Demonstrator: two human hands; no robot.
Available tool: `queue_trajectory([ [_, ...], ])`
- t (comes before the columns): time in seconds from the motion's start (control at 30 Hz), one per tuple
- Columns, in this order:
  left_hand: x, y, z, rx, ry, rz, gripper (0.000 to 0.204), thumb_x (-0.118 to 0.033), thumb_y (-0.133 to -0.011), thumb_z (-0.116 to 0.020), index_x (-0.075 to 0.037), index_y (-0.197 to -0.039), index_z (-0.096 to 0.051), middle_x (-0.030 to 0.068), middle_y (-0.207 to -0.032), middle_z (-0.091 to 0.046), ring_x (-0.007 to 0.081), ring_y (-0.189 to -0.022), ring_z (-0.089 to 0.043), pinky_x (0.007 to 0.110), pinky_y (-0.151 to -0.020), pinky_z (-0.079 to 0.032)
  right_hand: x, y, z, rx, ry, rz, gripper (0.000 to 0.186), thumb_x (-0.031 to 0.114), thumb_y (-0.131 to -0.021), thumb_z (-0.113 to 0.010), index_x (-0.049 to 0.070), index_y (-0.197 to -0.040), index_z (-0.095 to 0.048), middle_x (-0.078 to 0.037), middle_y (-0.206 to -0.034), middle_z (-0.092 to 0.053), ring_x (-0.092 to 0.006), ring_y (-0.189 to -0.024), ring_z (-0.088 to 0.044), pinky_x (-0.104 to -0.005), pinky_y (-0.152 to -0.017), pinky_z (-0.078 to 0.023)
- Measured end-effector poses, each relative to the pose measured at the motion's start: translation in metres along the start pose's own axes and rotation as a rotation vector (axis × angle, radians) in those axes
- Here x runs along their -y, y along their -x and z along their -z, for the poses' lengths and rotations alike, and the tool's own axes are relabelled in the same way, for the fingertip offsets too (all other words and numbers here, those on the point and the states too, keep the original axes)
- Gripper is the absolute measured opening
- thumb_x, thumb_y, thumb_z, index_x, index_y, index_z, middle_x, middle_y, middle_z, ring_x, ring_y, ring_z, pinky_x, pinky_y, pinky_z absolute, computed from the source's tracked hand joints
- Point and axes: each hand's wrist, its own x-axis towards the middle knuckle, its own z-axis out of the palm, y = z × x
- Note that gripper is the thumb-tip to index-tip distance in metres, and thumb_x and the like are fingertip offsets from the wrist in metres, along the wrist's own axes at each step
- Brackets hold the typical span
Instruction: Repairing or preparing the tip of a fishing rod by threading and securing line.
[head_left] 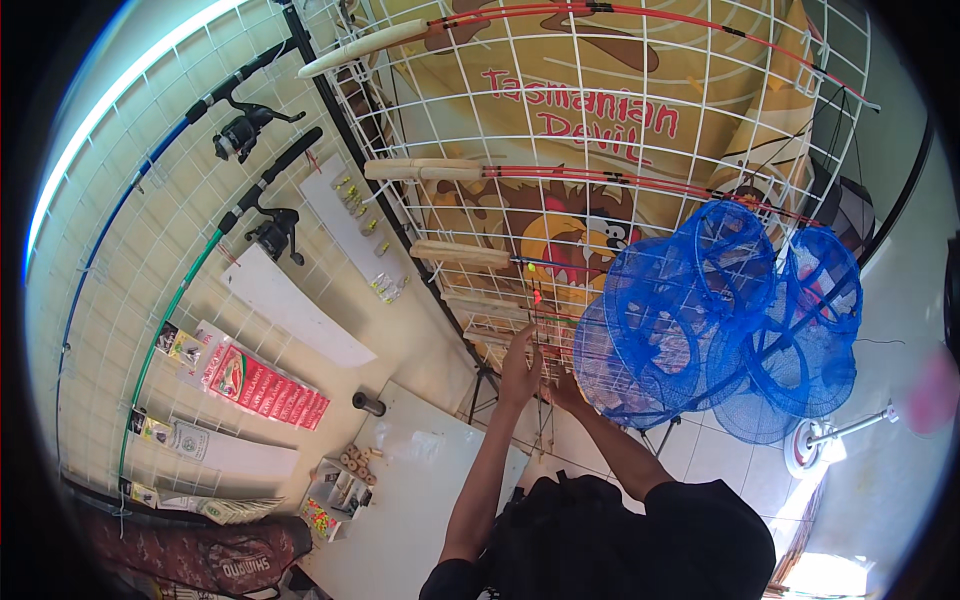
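Note:
My left hand (pixel 521 365) reaches up at the white wire rack (pixel 470 132), its fingers curled by a thin upright item with small orange (pixel 537 297) and yellow (pixel 531 267) pieces above it; its exact hold is unclear. Lower and to the right, my right hand (pixel 565 392) is closed near the same spot, its fingertips partly hidden. Wooden-handled rods (pixel 460 253) lie horizontally on the rack around them. Blue mesh nets (pixel 650 330) hang just to the right of my hands.
A side wire panel (pixel 150 200) holds rods with reels (pixel 245 130) and hanging packets (pixel 255 385). Below are a pale table (pixel 400 500) with a dark cylinder (pixel 369 403) and small boxes (pixel 335 495), and a camouflage bag (pixel 190 548). A white-based stand (pixel 805 448) is at right.

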Motion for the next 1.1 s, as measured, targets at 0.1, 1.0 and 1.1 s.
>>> queue_trajectory([
  [0.1, -0.021, -0.02, -0.039, 0.025, 0.003, -0.115, 0.04, 0.001, -0.089, -0.056, 0.0, -0.128, -0.05, 0.0188, -0.128, -0.053, 0.0285, -0.121, -0.052, 0.038, -0.101, -0.042, -0.087, 0.019, -0.004, -0.154, 0.089, -0.048, 0.056, 0.016, -0.085, -0.058, 0.001, -0.134, -0.036, -0.028, -0.112, -0.057, -0.0411, -0.105, -0.057, -0.0517, -0.089, -0.043],
  [1.0, -0.052, 0.271, 0.042, -0.76, 0.101, 0.726, 0.025, -0.014, -0.092, -0.065, -0.001, -0.112, -0.06, 0.0097, -0.108, -0.066, 0.0165, -0.089, -0.066, 0.027, -0.074, -0.052, 0.086, 0.137, -0.007, 0.408, -0.739, -0.163, 0.019, 0.012, -0.098, -0.044, 0.005, -0.113, -0.054, -0.011, -0.09, -0.068, -0.0151, -0.074, -0.066, -0.0254, -0.065, -0.051],
  [1.1, -0.075, 0.308, 0.062, -0.874, 0.111, 0.734, 0.025, -0.014, -0.092, -0.063, -0.001, -0.113, -0.058, 0.0102, -0.109, -0.066, 0.0181, -0.091, -0.066, 0.029, -0.074, -0.052, 0.103, 0.148, -0.021, 0.443, -0.725, -0.161, 0.02, 0.011, -0.098, -0.043, 0.005, -0.114, -0.053, -0.011, -0.089, -0.068, -0.0152, -0.073, -0.066, -0.0254, -0.064, -0.05],
])
